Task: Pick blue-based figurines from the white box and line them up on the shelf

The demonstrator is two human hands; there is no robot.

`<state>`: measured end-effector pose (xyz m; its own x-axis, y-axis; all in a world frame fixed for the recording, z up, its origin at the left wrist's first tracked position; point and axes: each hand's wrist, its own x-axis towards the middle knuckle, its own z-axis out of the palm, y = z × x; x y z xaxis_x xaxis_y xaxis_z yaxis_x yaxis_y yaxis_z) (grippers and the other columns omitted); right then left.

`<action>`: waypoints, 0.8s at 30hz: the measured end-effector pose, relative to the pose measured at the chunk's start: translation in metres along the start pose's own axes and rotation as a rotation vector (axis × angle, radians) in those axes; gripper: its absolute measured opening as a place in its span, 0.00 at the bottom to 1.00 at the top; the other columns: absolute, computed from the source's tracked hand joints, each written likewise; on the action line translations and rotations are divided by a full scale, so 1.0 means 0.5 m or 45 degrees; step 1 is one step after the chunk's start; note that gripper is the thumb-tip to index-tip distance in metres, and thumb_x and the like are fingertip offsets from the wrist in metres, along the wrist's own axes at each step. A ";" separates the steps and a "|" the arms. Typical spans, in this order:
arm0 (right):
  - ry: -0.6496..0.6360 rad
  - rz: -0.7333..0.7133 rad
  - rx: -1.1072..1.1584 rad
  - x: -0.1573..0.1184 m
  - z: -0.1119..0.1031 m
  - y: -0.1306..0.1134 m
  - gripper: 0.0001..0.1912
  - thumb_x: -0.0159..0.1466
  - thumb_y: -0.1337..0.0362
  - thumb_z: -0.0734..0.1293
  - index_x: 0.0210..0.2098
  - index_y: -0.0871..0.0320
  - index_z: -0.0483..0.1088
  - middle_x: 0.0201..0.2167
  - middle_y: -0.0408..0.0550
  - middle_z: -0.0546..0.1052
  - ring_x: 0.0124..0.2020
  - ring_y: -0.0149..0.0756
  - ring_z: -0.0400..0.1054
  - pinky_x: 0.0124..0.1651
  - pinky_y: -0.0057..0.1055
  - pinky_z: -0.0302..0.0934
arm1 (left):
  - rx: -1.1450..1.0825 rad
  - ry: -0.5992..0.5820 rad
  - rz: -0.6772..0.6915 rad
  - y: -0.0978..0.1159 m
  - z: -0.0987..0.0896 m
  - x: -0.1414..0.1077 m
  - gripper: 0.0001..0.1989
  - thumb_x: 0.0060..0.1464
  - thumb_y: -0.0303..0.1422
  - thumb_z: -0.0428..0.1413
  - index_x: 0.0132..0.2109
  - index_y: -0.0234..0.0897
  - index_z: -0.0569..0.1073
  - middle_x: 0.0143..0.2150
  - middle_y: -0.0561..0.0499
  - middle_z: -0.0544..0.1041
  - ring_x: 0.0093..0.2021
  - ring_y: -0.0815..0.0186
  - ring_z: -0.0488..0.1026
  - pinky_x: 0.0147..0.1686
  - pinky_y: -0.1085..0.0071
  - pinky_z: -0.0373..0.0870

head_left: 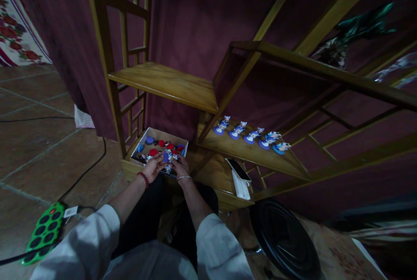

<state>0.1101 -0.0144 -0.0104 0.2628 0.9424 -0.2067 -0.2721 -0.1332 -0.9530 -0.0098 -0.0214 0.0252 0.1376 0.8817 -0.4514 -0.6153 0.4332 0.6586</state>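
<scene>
Over an open white cardboard box (pixel 186 144), my left hand (pixel 153 168) and my right hand (pixel 181 168) are close together. Between their closed fingertips is a small figurine (pixel 166 157) with a purple round base; whether figure and base are joined cannot be made out. Inside the box lie a purple disc (pixel 149 140), a blue disc (pixel 140 148), a red disc (pixel 153 152) and several small dark figures. To the right, several figurines (pixel 251 135) stand in a slanting row on a wooden shelf (pixel 224 145), most on purple bases, the last on a light blue one.
A phone (pixel 239 169) and a white object (pixel 241 188) lie on the lower shelf. An upper shelf board (pixel 166 81) juts out above the box. A green power strip (pixel 44 231) with cables is on the tiled floor, and a round black object (pixel 283 241) stands at right.
</scene>
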 end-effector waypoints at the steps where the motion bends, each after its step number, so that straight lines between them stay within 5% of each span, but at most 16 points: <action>1: -0.009 -0.011 -0.013 -0.001 -0.001 -0.002 0.22 0.40 0.58 0.71 0.35 0.58 0.67 0.27 0.41 0.74 0.26 0.30 0.67 0.28 0.26 0.62 | -0.026 -0.005 -0.006 0.000 0.001 -0.003 0.11 0.51 0.21 0.50 0.41 0.35 0.71 0.28 0.51 0.73 0.25 0.75 0.70 0.31 0.76 0.70; 13: -0.003 -0.101 -0.028 -0.026 -0.005 -0.033 0.21 0.41 0.59 0.71 0.34 0.59 0.68 0.26 0.41 0.74 0.26 0.30 0.66 0.28 0.25 0.61 | -0.221 -0.132 -0.042 -0.015 -0.001 -0.019 0.11 0.50 0.21 0.52 0.40 0.37 0.71 0.32 0.52 0.75 0.29 0.74 0.72 0.37 0.74 0.70; 24: -0.005 -0.063 -0.021 -0.033 -0.007 -0.042 0.21 0.41 0.60 0.71 0.35 0.58 0.69 0.26 0.41 0.74 0.25 0.29 0.66 0.27 0.25 0.61 | -0.205 -0.070 -0.075 -0.020 0.010 -0.024 0.06 0.47 0.28 0.58 0.35 0.36 0.70 0.26 0.54 0.72 0.26 0.75 0.71 0.32 0.76 0.70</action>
<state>0.1147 -0.0282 0.0122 0.2720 0.9491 -0.1586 -0.2436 -0.0915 -0.9656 -0.0015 -0.0354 0.0270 0.2166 0.8667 -0.4495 -0.7205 0.4525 0.5254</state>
